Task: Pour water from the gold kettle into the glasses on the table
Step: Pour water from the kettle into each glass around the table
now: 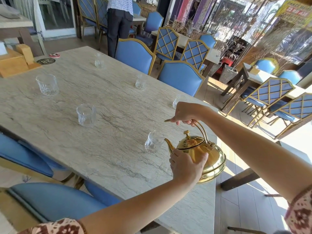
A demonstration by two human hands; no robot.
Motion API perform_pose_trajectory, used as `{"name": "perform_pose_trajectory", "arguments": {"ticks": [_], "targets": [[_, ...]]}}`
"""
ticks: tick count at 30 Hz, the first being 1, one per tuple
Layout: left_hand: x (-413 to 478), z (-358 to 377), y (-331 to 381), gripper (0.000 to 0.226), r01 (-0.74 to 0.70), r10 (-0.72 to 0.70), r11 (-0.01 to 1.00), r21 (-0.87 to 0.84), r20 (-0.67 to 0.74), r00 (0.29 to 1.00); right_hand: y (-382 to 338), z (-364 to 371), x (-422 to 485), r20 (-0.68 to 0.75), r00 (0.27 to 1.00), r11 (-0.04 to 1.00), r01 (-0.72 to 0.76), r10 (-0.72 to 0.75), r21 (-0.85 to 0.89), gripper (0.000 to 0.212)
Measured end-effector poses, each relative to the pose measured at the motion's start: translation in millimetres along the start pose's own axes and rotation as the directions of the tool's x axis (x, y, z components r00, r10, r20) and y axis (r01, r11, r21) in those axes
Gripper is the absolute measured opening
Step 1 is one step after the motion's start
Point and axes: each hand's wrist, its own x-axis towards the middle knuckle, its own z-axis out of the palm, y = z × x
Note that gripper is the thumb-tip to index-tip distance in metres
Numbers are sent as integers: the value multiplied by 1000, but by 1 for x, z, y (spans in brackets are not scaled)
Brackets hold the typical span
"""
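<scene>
Gold kettle [200, 154] (rounded, seemingly polished metal)

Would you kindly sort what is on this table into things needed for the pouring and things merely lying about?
Needed: gold kettle; nearest glass; other glasses, e.g..
Lying about: wooden box; black coaster; red coaster.

two bare forearms in view, both uncovered from wrist to above elbow. left hand [185, 164] and right hand [184, 114] bare: no rings, watch or bracelets visible. short sleeves end near upper arm. left sleeve [55, 227] at bottom edge: pale pink-cream fabric, dark maroon floral or batik-like print, narrow brownish hem band. right sleeve [300, 211] at right edge: same fabric, same maroon motifs, same hem trim. nails short, no polish discernible.
</scene>
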Motion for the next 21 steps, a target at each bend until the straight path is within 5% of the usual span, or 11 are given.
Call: {"name": "perform_pose_trajectory", "arguments": {"ticks": [4, 8, 16, 19, 21], "targets": [[-2, -2, 1, 154, -5, 5, 1000, 19, 2, 1000, 0, 0, 0, 1, 1000, 1000, -9, 9, 11, 29], [-3, -2, 2, 175, 1, 0, 1000, 24, -18, 1000, 0, 1, 0, 3, 1000, 1000, -21, 21, 16, 29], [-8, -3, -4, 172, -26, 28, 997, 79, -30, 999, 3, 6, -13, -28, 999, 996, -29, 31, 81, 29], [-12, -4, -15, 157, -77, 77, 991, 110, 0, 997, 13, 18, -25, -81, 995, 990, -48, 58, 130, 31], [-13, -5, -23, 126, -103, 103, 983, 153, 6, 995, 18, 27, -36, -129, 989, 986, -51, 72, 160, 34]]}}
